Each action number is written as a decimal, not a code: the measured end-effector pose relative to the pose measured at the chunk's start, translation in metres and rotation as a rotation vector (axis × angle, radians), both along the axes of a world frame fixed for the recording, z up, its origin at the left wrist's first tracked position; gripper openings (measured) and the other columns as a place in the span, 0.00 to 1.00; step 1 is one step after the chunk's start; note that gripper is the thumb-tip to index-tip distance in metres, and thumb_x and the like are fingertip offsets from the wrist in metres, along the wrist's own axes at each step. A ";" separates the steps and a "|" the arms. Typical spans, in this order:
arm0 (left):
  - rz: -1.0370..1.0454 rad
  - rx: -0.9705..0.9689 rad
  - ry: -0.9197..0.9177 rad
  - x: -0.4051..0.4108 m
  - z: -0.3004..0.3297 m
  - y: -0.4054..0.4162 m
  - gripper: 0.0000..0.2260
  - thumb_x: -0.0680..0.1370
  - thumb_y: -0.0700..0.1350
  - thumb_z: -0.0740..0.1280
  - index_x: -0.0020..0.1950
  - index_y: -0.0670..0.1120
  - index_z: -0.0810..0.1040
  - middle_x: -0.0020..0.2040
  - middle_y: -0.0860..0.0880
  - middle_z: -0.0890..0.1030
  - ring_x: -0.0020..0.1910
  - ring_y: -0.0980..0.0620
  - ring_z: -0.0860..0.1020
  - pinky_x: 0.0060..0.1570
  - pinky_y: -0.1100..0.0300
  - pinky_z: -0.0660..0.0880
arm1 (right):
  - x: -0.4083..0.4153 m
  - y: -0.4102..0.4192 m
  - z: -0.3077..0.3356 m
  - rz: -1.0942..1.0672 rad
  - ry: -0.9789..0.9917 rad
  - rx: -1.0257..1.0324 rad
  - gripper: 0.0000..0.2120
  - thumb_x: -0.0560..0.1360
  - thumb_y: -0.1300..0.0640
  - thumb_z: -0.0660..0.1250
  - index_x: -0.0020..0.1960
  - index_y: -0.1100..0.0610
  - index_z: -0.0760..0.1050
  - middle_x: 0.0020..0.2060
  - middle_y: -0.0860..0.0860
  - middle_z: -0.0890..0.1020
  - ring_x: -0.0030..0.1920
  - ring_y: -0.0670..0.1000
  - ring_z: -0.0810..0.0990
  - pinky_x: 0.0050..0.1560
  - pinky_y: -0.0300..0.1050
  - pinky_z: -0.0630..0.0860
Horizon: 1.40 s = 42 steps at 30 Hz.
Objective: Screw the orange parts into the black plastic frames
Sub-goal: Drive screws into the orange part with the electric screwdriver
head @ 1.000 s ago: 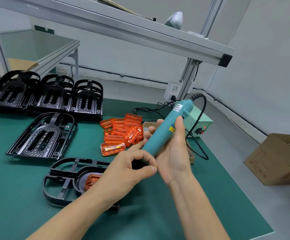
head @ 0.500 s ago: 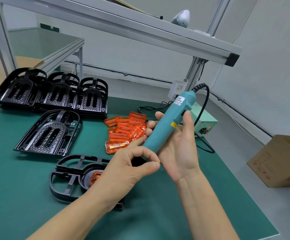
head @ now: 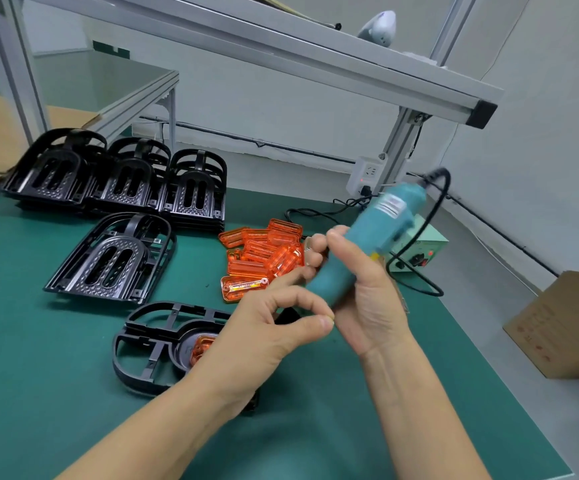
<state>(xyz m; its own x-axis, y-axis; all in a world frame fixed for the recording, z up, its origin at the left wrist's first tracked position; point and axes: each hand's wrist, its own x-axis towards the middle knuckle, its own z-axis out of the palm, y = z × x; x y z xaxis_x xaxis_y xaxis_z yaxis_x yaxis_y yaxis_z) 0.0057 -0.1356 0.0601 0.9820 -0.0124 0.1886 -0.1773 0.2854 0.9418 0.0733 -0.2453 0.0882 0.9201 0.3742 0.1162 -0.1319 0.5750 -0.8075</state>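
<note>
Grip: right hand point(head: 367, 299) wrapped around the teal electric screwdriver point(head: 367, 244), fingers curled over its barrel, the tool tilted with its cabled end up and away
Left hand: left hand point(head: 264, 337) raised beside the tool's lower end, thumb and forefinger closed into a ring at the tip; whether they pinch anything cannot be told
Frame at work: black plastic frame point(head: 149, 344) lying flat on the mat under the left wrist, an orange part point(head: 203, 346) seated in its round recess
Orange parts: loose pile of orange parts point(head: 264, 254) on the mat beyond the hands, one piece lying apart at the near edge of the heap
Other frames: single frame point(head: 111, 258) lying left of the pile; three stacks of frames point(head: 118, 178) side by side behind it
Surface: green mat point(head: 39, 393) covering the bench, its right edge running diagonally
Power: black cable point(head: 433, 216) looping from the screwdriver toward a pale green power box point(head: 423, 247) with a red switch; white wall socket point(head: 367, 174) on the upright post behind
Room: aluminium shelf rail point(head: 281, 53) crossing overhead, pale walls, grey floor, an open cardboard box point(head: 565, 323) on the floor at right
</note>
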 end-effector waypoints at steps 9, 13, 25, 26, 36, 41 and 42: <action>0.068 -0.524 0.252 -0.018 -0.007 0.043 0.04 0.66 0.43 0.71 0.39 0.46 0.80 0.35 0.49 0.75 0.33 0.56 0.71 0.34 0.65 0.72 | -0.009 -0.012 0.008 -0.178 -0.083 0.227 0.06 0.73 0.49 0.66 0.41 0.51 0.72 0.32 0.47 0.72 0.27 0.43 0.70 0.36 0.39 0.75; 0.057 -0.654 0.286 -0.024 -0.015 0.048 0.03 0.66 0.39 0.70 0.38 0.44 0.83 0.36 0.47 0.77 0.32 0.55 0.74 0.31 0.65 0.74 | -0.017 -0.003 0.018 -0.214 -0.131 0.331 0.06 0.73 0.57 0.66 0.41 0.52 0.68 0.30 0.45 0.68 0.26 0.43 0.68 0.34 0.37 0.72; -0.015 -0.793 0.250 -0.031 -0.015 0.047 0.02 0.68 0.41 0.70 0.38 0.45 0.83 0.38 0.47 0.79 0.34 0.55 0.76 0.33 0.64 0.75 | -0.031 0.015 0.037 -0.247 -0.214 0.399 0.08 0.72 0.59 0.62 0.38 0.53 0.64 0.28 0.46 0.69 0.25 0.43 0.69 0.32 0.37 0.71; -0.022 -0.796 0.247 -0.032 -0.015 0.047 0.02 0.68 0.41 0.71 0.38 0.45 0.83 0.38 0.47 0.79 0.34 0.55 0.76 0.33 0.64 0.76 | -0.032 0.015 0.037 -0.245 -0.217 0.404 0.08 0.72 0.59 0.62 0.38 0.53 0.63 0.28 0.46 0.69 0.25 0.43 0.69 0.32 0.37 0.71; 0.032 -0.752 0.279 -0.033 -0.013 0.044 0.02 0.67 0.43 0.71 0.37 0.46 0.83 0.37 0.48 0.79 0.35 0.55 0.75 0.32 0.64 0.75 | -0.035 0.016 0.037 -0.252 -0.237 0.388 0.08 0.72 0.60 0.62 0.37 0.54 0.64 0.28 0.46 0.69 0.25 0.43 0.69 0.32 0.37 0.71; 0.123 -0.606 0.236 -0.038 -0.011 0.043 0.03 0.65 0.44 0.71 0.36 0.47 0.83 0.37 0.49 0.79 0.36 0.56 0.74 0.37 0.63 0.72 | -0.035 0.017 0.035 -0.261 -0.251 0.392 0.08 0.72 0.62 0.61 0.35 0.53 0.68 0.28 0.46 0.68 0.25 0.43 0.68 0.32 0.37 0.71; 0.166 -0.558 0.220 -0.039 -0.010 0.043 0.03 0.65 0.44 0.70 0.37 0.48 0.84 0.37 0.49 0.80 0.36 0.56 0.73 0.39 0.62 0.71 | -0.034 0.018 0.035 -0.264 -0.257 0.388 0.08 0.72 0.62 0.60 0.35 0.53 0.68 0.28 0.46 0.68 0.25 0.43 0.68 0.32 0.37 0.71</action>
